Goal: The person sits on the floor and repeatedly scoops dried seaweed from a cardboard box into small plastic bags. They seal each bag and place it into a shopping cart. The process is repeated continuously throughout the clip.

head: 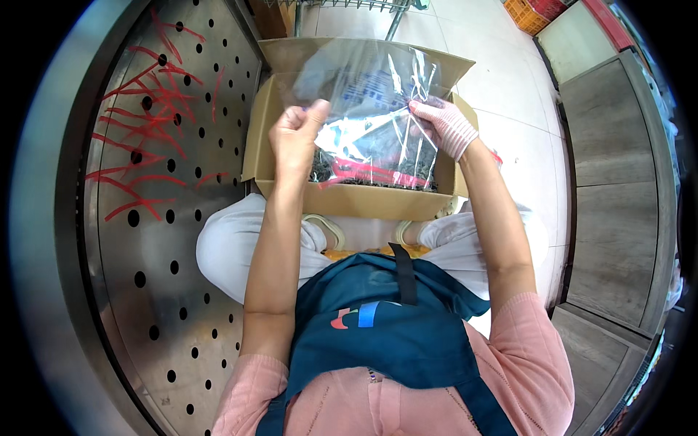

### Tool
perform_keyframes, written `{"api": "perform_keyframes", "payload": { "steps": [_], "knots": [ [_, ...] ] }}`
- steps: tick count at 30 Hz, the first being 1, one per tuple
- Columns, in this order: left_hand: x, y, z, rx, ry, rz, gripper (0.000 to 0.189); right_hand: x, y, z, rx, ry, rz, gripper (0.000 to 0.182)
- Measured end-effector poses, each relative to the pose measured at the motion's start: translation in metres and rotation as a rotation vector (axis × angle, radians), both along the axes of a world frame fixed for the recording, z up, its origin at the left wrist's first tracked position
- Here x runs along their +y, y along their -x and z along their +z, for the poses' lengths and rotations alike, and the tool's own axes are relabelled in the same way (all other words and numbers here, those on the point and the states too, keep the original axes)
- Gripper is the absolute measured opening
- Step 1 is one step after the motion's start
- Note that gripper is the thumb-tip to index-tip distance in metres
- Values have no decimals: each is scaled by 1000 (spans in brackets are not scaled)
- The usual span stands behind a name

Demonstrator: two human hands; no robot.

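A clear plastic bag [371, 90] with blue printing is stretched between my two hands above an open cardboard box [376, 203]. My bare left hand [297, 136] grips the bag's left side between thumb and curled fingers. On the other side my right hand [444, 125], in a pink-and-white striped glove, pinches the film, which creases outward from the fingertips. Dark, crinkled dried pieces [322, 166] fill the lower part of the box, partly seen through the shiny film. Pink-red strips [381, 173] lie over them near the box's front wall.
Several red strips [144, 125] lie on a perforated metal surface [180, 294] at my left. A wire rack [354, 4] stands beyond the box. Grey wood-look cabinet panels [611, 163] line the right, past the tiled floor [507, 98]. An orange crate [526, 17] sits at the far right.
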State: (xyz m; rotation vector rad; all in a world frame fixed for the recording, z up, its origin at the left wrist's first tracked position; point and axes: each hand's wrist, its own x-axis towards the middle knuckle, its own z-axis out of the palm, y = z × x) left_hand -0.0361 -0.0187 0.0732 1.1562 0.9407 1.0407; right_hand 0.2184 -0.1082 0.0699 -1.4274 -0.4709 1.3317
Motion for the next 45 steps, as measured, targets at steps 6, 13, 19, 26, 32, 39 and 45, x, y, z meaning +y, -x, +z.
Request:
{"api": "perform_keyframes", "payload": {
  "steps": [6,13,19,26,32,39,45],
  "knots": [
    [16,11,16,-140,-27,337,23,2,-8,-109,-8,164,-59,22],
    [26,36,24,-74,-39,430,25,89,78,-183,219,288,-43,28],
    [34,9,19,-107,39,318,30,152,56,-301,200,424,-313,30],
    [35,31,2,-73,96,325,30,132,124,-159,544,223,-52,96],
    [31,24,-3,115,190,-116,28,61,53,-50,811,-232,267,109],
    [24,9,-18,-615,453,-305,77,24,63,-34,267,-150,-125,46],
    [-19,-17,-12,-183,142,-296,61,18,85,-58,415,-318,-356,43]
  ]
}}
